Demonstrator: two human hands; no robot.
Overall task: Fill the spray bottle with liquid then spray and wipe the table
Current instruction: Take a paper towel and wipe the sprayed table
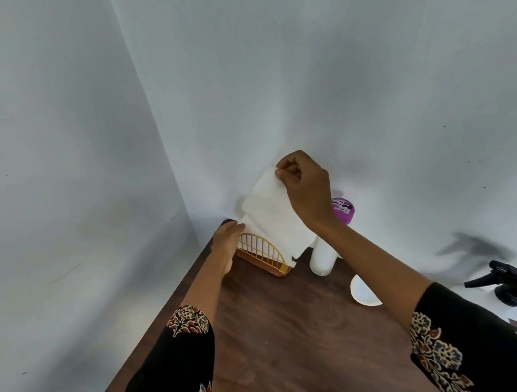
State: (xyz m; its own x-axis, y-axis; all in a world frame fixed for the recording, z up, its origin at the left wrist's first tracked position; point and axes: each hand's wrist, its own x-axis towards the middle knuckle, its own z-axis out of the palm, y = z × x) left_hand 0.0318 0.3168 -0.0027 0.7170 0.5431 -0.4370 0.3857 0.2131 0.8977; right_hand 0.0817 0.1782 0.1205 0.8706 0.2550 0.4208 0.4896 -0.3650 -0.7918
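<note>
Head view
Right hand (pixel 304 189): raised, fingers (pixel 282 175) pinching the top corner of a white tissue (pixel 268 216)
Tissue: drawn up out of the gold wire holder (pixel 263 254), at 12 o'clock on the brown worktop (pixel 294 347)
Left hand (pixel 225 244): at the holder's 9 o'clock side, fingers together against it and the tissue's lower edge
White bottle (pixel 321 257): purple cap, at the holder's 3 o'clock
White bowl (pixel 363 291): at the bottle's 5 o'clock
Spray bottle (pixel 511 284): only its black trigger head shows, at 3 o'clock, well apart from both hands

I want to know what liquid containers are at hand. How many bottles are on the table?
2: a white bottle with purple cap beside the napkin holder, partly behind the right forearm, and a spray bottle at the right edge. Others may be hidden.
</note>
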